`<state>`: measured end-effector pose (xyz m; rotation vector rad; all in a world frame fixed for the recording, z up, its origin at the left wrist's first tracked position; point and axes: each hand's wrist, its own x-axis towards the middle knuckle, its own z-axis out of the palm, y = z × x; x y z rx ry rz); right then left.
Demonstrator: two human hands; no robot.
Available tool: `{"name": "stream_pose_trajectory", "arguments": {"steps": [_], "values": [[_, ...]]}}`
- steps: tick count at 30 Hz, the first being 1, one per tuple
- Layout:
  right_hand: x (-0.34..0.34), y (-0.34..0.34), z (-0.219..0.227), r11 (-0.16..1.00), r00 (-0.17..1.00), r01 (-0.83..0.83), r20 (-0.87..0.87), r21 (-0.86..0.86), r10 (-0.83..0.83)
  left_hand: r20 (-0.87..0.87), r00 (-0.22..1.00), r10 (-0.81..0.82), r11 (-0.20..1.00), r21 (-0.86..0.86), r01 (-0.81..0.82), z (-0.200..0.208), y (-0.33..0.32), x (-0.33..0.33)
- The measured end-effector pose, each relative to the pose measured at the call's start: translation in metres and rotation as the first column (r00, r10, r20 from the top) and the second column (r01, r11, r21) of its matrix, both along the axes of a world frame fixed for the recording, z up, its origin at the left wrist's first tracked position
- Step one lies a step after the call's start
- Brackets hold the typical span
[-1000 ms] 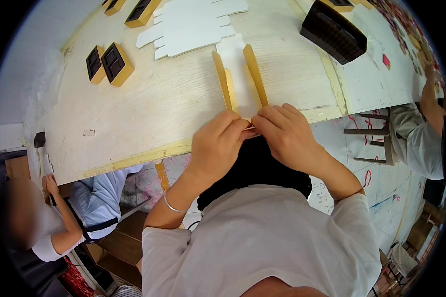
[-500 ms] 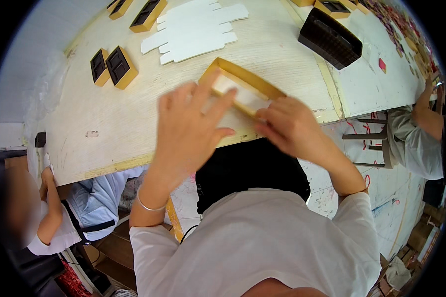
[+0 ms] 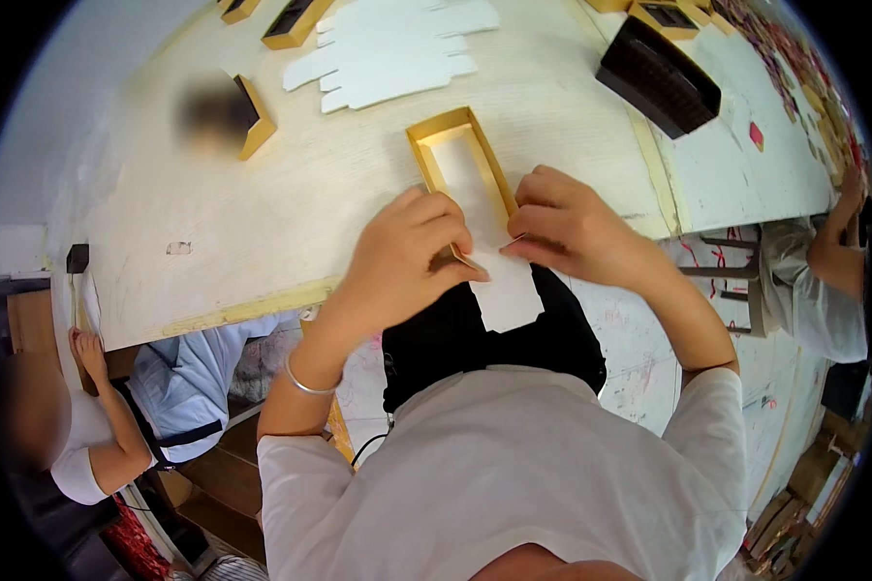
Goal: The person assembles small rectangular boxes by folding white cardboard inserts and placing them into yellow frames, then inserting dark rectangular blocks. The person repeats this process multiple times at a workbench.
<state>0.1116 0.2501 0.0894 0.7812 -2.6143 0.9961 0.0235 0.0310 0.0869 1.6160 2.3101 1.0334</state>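
A long, narrow gold cardboard box [image 3: 492,167] with a white inside lies in front of me, its far end walled. Its near end lies flat as a white flap [image 3: 510,302] that reaches past the table edge over my lap. My left hand [image 3: 412,252] is closed on the left side of the box near that end, thumb and fingers pinching a folded corner. Opposite it, my right hand [image 3: 576,225] pinches the right side at the near corner. The fingers partly hide both near corners.
Flat white card blanks [image 3: 397,60] are stacked beyond the box. Gold boxes with black inserts [image 3: 296,23] stand at the far left, one area blurred. A dark brown basket [image 3: 661,79] is at right. People sit at both sides; a small black block [image 3: 77,258] lies at the left edge.
The box has turned from slanting to pointing toward me, its near flap now folded out. My left hand has gone from spread above it to pinching its side. My right hand stays at the near end.
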Motion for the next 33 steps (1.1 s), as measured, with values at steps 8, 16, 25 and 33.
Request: {"name": "stream_pose_trajectory", "arguments": {"steps": [8, 16, 25, 33], "values": [[0.009, -0.021, 0.004, 0.991, 0.992, 0.117, 0.061, -0.070, -0.113, -0.005, 0.989, 0.146, 0.976, 0.162, -0.143, -0.015, 0.014, 0.020], [0.048, -0.041, -0.006, 0.929, 0.990, 0.124, -0.102, 0.349, -0.094, 0.113, 0.987, 0.117, 0.977, 0.163, -0.135, -0.010, -0.010, 0.026], [0.032, -0.043, -0.041, 0.783, 0.935, 0.335, 0.287, -0.524, -0.208, 0.250, 0.947, -0.201, 0.963, 0.229, 0.144, -0.017, -0.013, -0.001], [0.027, -0.045, -0.044, 0.792, 0.873, 0.487, 0.237, -0.367, -0.427, 0.403, 0.902, 0.154, 0.897, 0.325, -0.298, -0.022, 0.000, 0.032]]}}
